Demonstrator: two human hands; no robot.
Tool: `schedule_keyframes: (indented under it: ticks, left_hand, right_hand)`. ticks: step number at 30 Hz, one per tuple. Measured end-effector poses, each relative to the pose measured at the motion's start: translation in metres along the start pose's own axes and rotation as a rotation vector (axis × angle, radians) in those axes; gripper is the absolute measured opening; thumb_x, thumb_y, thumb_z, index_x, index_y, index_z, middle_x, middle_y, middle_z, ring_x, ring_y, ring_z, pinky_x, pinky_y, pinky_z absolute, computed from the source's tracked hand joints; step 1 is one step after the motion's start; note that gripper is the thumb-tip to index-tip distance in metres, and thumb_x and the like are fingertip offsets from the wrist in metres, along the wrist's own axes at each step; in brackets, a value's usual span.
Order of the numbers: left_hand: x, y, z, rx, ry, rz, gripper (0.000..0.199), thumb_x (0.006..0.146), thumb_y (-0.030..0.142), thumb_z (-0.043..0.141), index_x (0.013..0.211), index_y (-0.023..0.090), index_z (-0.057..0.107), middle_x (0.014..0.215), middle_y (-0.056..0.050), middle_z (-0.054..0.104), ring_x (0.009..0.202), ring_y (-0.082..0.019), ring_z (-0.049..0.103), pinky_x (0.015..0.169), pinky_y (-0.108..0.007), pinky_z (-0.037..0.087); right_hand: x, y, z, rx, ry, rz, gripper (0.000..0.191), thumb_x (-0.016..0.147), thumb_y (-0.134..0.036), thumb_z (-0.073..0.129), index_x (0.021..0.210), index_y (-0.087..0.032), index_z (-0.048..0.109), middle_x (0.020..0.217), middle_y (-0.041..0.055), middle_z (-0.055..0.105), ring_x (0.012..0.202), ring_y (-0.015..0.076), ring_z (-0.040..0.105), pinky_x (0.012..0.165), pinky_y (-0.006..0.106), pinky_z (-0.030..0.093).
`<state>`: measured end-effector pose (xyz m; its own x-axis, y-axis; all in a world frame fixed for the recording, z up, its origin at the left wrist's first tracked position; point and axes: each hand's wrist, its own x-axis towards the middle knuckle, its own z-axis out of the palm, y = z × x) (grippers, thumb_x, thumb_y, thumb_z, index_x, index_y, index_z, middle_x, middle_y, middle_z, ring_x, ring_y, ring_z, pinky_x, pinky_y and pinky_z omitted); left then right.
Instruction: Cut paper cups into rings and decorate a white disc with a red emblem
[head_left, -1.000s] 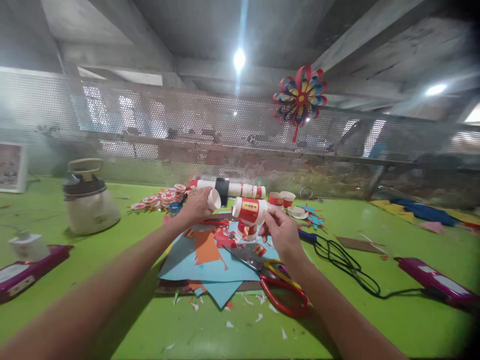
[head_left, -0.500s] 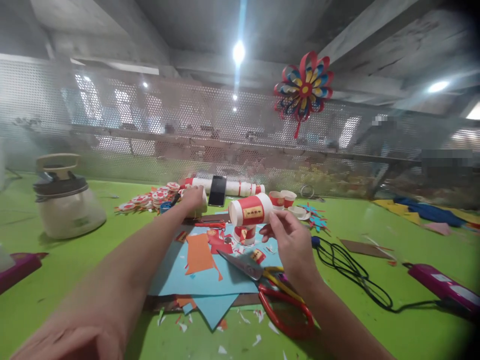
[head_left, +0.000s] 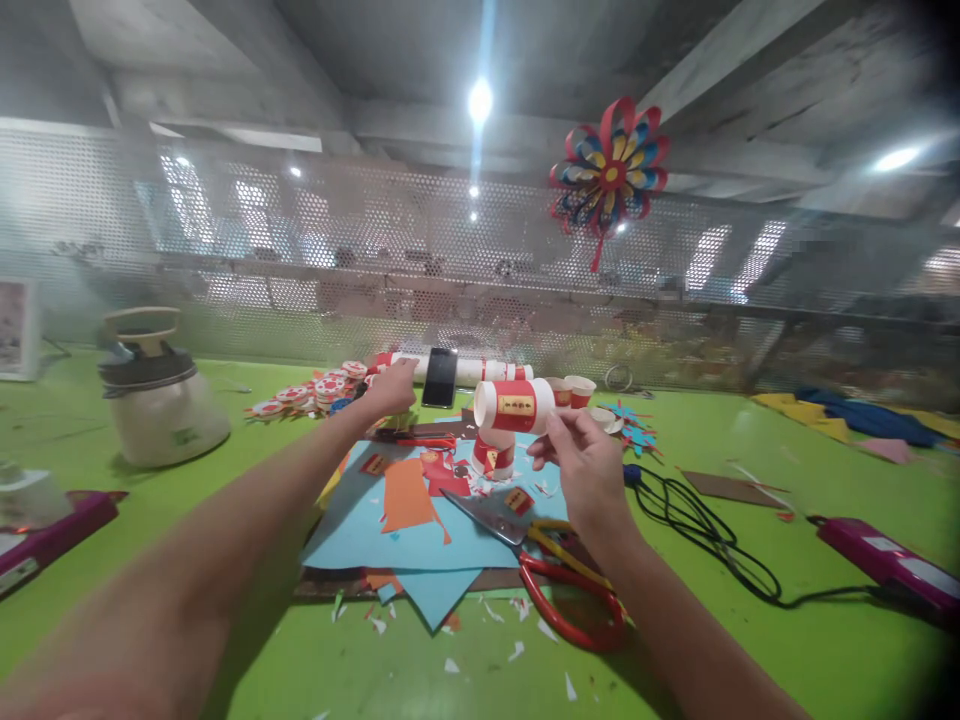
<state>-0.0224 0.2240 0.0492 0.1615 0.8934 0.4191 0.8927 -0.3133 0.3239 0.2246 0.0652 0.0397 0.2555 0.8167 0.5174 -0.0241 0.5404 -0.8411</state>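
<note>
At 11 o'clock my left hand (head_left: 391, 388) reaches beside the phone (head_left: 440, 378); I can't tell whether its fingers hold anything. At 12 the cup (head_left: 516, 407) lies sideways over a lower cup (head_left: 487, 457), perhaps touching, with scissors (head_left: 514, 533) nearer me. At 1 my right hand (head_left: 590, 462) pinches the cup's right end; I'd pinch lightly, avoiding dents.

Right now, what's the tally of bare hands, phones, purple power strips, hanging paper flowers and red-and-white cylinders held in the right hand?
Hands: 2, left hand and right hand
Held red-and-white cylinder: 1
Phone: 1
Purple power strips: 2
Hanging paper flower: 1
Total: 7
</note>
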Motion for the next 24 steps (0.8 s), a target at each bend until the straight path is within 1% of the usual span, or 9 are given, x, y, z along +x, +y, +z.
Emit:
schedule_keyframes:
  ticks: [2,3,5,8,11,14,17,20,24]
  left_hand:
    - [-0.02,0.021,-0.006,-0.222,0.022,-0.026,0.034,0.091,0.032,0.058,0.122,0.018,0.056,0.125,-0.01,0.058,0.104,-0.024,0.061,0.086,-0.045,0.053]
    - [-0.033,0.032,-0.009,-0.34,0.01,-0.039,0.032,0.092,0.032,0.057,0.121,0.019,0.057,0.125,-0.01,0.058,0.104,-0.023,0.061,0.086,-0.045,0.052]
    - [-0.065,0.053,-0.014,-0.594,-0.055,-0.05,0.031,0.092,0.032,0.055,0.118,0.015,0.059,0.119,-0.012,0.063,0.104,-0.024,0.062,0.087,-0.042,0.053]
    - [-0.114,0.077,-0.022,-0.953,-0.183,-0.061,0.038,0.097,0.038,0.038,0.118,0.012,0.057,0.112,-0.017,0.068,0.097,-0.024,0.067,0.082,-0.04,0.056]
    - [-0.146,0.09,-0.025,-1.199,-0.238,-0.083,0.045,0.095,0.047,0.038,0.12,0.014,0.054,0.11,-0.018,0.068,0.093,-0.025,0.069,0.08,-0.041,0.057]
    - [-0.157,0.095,-0.02,-1.437,-0.209,-0.122,0.037,0.09,0.046,0.053,0.113,0.018,0.056,0.11,-0.013,0.067,0.095,-0.023,0.067,0.082,-0.037,0.055]
    - [-0.156,0.092,-0.012,-1.601,-0.184,-0.156,0.027,0.085,0.039,0.065,0.101,0.018,0.06,0.099,-0.009,0.07,0.088,-0.02,0.067,0.079,-0.034,0.055]
    - [-0.154,0.085,-0.007,-1.632,-0.16,-0.154,0.023,0.082,0.034,0.069,0.094,0.016,0.063,0.091,-0.007,0.07,0.08,-0.018,0.067,0.076,-0.031,0.055]
    - [-0.155,0.078,-0.008,-1.671,-0.09,-0.135,0.026,0.078,0.027,0.074,0.1,0.018,0.063,0.091,-0.002,0.07,0.08,-0.015,0.066,0.076,-0.026,0.054]
  right_hand:
    - [0.0,0.003,0.0,-0.017,-0.013,0.003,0.027,0.078,-0.043,0.066,0.079,-0.018,0.057,0.05,-0.0038,0.059,0.042,0.0137,0.058,0.041,0.024,0.047]
    - [0.0,0.004,0.0,-0.028,-0.023,0.004,0.028,0.078,-0.044,0.066,0.078,-0.018,0.057,0.049,-0.0036,0.059,0.041,0.0136,0.057,0.04,0.025,0.047]
    - [-0.002,0.005,0.001,-0.057,-0.047,0.004,0.028,0.079,-0.044,0.064,0.077,-0.018,0.057,0.049,-0.003,0.06,0.04,0.0131,0.055,0.04,0.025,0.046]
    - [-0.009,0.005,0.006,-0.115,-0.093,-0.007,0.028,0.082,-0.045,0.06,0.077,-0.018,0.056,0.048,-0.0029,0.059,0.038,0.0123,0.052,0.039,0.024,0.044]
    - [-0.022,0.003,0.013,-0.187,-0.144,-0.044,0.027,0.084,-0.044,0.057,0.076,-0.018,0.056,0.05,-0.0032,0.056,0.042,0.0126,0.053,0.041,0.023,0.042]
    - [-0.036,0.004,0.019,-0.264,-0.21,-0.097,0.025,0.086,-0.041,0.057,0.074,-0.019,0.056,0.052,-0.003,0.055,0.045,0.0124,0.051,0.044,0.024,0.041]
    - [-0.046,0.008,0.024,-0.327,-0.274,-0.148,0.021,0.086,-0.036,0.057,0.074,-0.019,0.058,0.055,-0.0027,0.054,0.048,0.0124,0.05,0.049,0.024,0.041]
    - [-0.051,0.011,0.026,-0.359,-0.32,-0.168,0.018,0.085,-0.033,0.058,0.074,-0.02,0.059,0.058,-0.0026,0.054,0.051,0.0125,0.049,0.052,0.025,0.042]
    - [-0.052,0.009,0.027,-0.351,-0.389,-0.126,0.016,0.084,-0.031,0.06,0.074,-0.019,0.061,0.058,-0.0025,0.056,0.05,0.0125,0.051,0.049,0.024,0.042]
